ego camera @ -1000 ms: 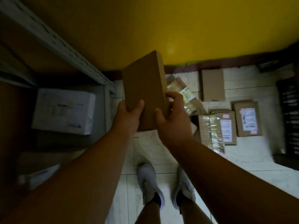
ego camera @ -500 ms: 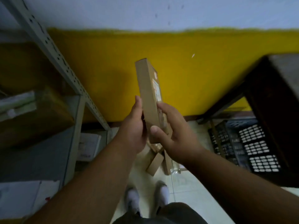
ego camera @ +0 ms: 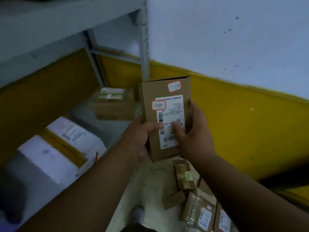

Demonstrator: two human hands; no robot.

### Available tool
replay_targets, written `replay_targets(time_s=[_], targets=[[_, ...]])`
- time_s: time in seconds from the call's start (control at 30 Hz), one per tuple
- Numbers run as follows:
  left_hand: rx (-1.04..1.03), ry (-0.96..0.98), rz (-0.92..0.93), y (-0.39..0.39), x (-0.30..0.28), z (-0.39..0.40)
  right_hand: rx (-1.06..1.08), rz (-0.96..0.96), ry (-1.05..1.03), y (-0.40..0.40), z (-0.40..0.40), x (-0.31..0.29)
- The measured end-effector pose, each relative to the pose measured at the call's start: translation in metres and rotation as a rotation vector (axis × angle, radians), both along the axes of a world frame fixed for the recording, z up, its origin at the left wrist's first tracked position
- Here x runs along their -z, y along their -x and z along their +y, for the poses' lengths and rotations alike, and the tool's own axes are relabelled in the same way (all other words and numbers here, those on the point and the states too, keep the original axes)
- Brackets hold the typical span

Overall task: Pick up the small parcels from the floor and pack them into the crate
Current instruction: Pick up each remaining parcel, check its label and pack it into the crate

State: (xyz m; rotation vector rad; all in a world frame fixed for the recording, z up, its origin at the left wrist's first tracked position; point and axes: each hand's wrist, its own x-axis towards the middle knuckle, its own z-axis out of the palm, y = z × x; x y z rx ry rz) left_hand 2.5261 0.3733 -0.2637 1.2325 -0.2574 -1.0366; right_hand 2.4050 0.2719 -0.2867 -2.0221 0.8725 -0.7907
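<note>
I hold a small brown cardboard parcel (ego camera: 167,91) upright in front of me, its white shipping label and two red-edged stickers facing me. My left hand (ego camera: 139,139) grips its lower left edge, thumb across the front. My right hand (ego camera: 194,133) clasps its right side, thumb on the label. Several more small parcels (ego camera: 202,213) lie on the pale floor below, between my arms. No crate is in sight.
A grey metal shelf unit (ego camera: 107,126) fills the left, holding a white wrapped package (ego camera: 66,148) with yellow tape and a taped brown box (ego camera: 113,106). A yellow and white wall (ego camera: 242,114) stands right behind. My shoe (ego camera: 138,213) shows at the bottom.
The parcel has turned from edge-on to label-facing in both hands. My view has swung left toward the shelf, and the black crate at the right has left the frame.
</note>
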Motion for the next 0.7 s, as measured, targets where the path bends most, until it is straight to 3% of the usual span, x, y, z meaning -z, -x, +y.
replay_targets(time_s=[0.07, 0.17, 0.37, 0.7], targets=[[-0.141, -0.024, 0.048, 0.026, -0.002, 0.027, -0.125, 0.002, -0.129, 0.01, 0.011, 0.001], [-0.274, -0.005, 0.14, 0.07, -0.004, 0.071, -0.266, 0.027, -0.081, 0.029, 0.039, -0.002], [-0.506, -0.062, 0.168, 0.122, -0.016, 0.178, -0.52, -0.047, -0.215, 0.056, 0.125, -0.022], [-1.044, 0.011, -0.026, 0.214, -0.003, 0.36, -0.965, 0.093, -0.149, 0.117, 0.277, -0.013]])
